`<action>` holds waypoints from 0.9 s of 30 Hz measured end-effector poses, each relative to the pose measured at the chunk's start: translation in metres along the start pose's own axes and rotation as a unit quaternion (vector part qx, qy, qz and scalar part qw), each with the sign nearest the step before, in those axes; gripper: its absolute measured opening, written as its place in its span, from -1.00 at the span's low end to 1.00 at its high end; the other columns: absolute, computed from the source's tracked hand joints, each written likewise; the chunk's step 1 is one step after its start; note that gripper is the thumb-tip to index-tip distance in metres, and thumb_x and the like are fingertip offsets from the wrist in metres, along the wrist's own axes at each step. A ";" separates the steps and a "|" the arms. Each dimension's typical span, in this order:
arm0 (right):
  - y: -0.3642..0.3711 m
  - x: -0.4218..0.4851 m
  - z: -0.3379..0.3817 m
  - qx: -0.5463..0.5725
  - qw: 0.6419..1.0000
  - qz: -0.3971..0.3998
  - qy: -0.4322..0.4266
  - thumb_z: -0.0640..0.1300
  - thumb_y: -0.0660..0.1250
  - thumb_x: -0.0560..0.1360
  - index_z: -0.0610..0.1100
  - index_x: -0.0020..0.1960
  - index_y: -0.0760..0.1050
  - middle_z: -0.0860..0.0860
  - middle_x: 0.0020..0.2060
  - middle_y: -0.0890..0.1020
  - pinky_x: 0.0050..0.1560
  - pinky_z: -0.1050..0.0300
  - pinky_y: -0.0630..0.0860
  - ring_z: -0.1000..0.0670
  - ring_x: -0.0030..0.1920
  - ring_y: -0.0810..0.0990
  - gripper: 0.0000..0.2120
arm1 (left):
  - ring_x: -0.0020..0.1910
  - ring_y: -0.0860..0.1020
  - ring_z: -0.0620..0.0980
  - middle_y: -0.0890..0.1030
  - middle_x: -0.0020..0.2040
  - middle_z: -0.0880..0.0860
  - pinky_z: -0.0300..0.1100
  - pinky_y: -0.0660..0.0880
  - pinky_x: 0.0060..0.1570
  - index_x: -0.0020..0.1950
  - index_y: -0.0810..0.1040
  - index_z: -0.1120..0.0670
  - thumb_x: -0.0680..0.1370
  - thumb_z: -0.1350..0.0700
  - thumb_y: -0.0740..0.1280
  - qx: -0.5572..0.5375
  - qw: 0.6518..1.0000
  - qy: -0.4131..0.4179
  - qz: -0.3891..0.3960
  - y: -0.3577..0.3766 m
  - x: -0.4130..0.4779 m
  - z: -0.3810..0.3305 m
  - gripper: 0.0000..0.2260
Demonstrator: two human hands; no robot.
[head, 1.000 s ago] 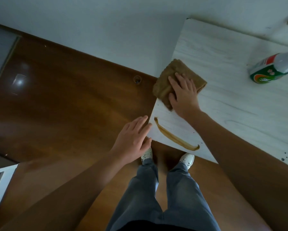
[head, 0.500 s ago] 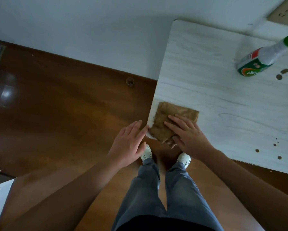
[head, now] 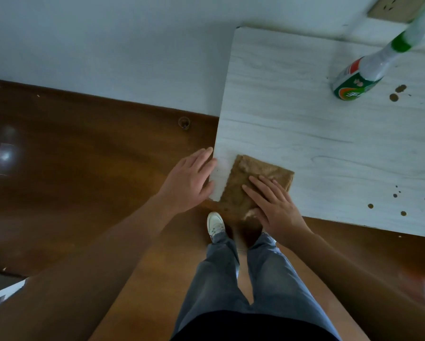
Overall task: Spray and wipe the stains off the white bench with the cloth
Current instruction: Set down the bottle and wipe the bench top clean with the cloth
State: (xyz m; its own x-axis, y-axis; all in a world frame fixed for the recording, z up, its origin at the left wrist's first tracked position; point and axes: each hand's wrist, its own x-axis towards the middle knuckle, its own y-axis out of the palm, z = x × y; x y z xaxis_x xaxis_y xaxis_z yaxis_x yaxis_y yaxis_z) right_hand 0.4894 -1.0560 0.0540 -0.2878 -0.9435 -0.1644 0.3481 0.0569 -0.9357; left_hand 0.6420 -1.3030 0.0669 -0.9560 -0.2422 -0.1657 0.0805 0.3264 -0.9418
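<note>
A folded brown cloth (head: 241,185) lies on the near left corner of the white bench (head: 305,134) and hangs slightly over the front edge. My right hand (head: 273,205) presses flat on the cloth with straight fingers. My left hand (head: 189,180) rests with straight fingers against the bench's left edge, beside the cloth. A green and white spray bottle (head: 361,77) stands at the back right of the bench. Brown stain spots (head: 397,93) sit next to the bottle, and several smaller spots (head: 403,205) dot the front right.
The bench stands against a white wall (head: 108,50). Brown wooden floor (head: 83,180) spreads to the left and in front. My legs in jeans (head: 243,279) and white shoes stand at the bench's corner. A wall socket plate (head: 393,8) is at the top right.
My right hand has dragged the cloth from the back of the left edge down to the front corner, over the long brown streak, which no longer shows. My left hand stays at the edge.
</note>
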 end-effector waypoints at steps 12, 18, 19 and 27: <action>0.008 0.027 0.018 0.044 0.984 -0.102 0.140 -0.16 0.27 0.57 -0.03 0.53 0.35 -0.08 0.54 0.32 0.56 -0.26 0.10 -0.17 0.56 0.19 -0.48 | 0.59 0.27 0.16 0.29 0.60 0.19 0.01 0.21 0.54 0.53 0.37 0.17 0.70 -0.15 0.07 0.026 0.999 0.015 0.014 0.012 0.004 -0.009 -0.48; 0.002 -0.004 -0.012 0.030 0.994 -0.085 0.057 -0.16 0.34 0.54 -0.04 0.51 0.38 -0.04 0.52 0.36 0.54 -0.14 0.21 -0.12 0.52 0.29 -0.46 | 0.56 0.33 0.19 0.33 0.57 0.21 0.13 0.37 0.50 0.47 0.40 0.17 0.68 -0.10 0.12 0.042 0.999 0.014 0.009 0.010 0.004 -0.012 -0.53; -0.001 -0.013 -0.022 0.031 0.992 -0.092 0.076 -0.17 0.35 0.54 -0.05 0.51 0.39 -0.05 0.51 0.37 0.53 -0.14 0.23 -0.13 0.51 0.31 -0.47 | 0.56 0.33 0.20 0.33 0.56 0.21 0.14 0.37 0.50 0.46 0.41 0.18 0.68 -0.09 0.13 0.046 0.999 0.013 0.008 0.010 0.004 -0.013 -0.54; -0.009 -0.015 -0.052 0.032 0.975 -0.118 0.184 -0.11 0.20 0.58 -0.09 0.52 0.36 -0.13 0.52 0.35 0.48 -0.31 0.23 -0.23 0.52 0.25 -0.50 | 0.59 0.27 0.18 0.32 0.58 0.22 0.13 0.33 0.53 0.50 0.41 0.15 0.69 -0.10 0.17 0.055 0.998 0.037 -0.010 0.021 0.012 -0.039 -0.54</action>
State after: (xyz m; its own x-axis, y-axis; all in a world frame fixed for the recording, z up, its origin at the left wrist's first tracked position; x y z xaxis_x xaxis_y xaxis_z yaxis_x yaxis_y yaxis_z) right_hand 0.4443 -1.0259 0.0485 -0.6635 -0.7459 -0.0585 0.2848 -0.1795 -0.9416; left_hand 0.6216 -1.2636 0.0565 -0.9758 -0.1776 -0.1273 0.0871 0.2183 -0.9720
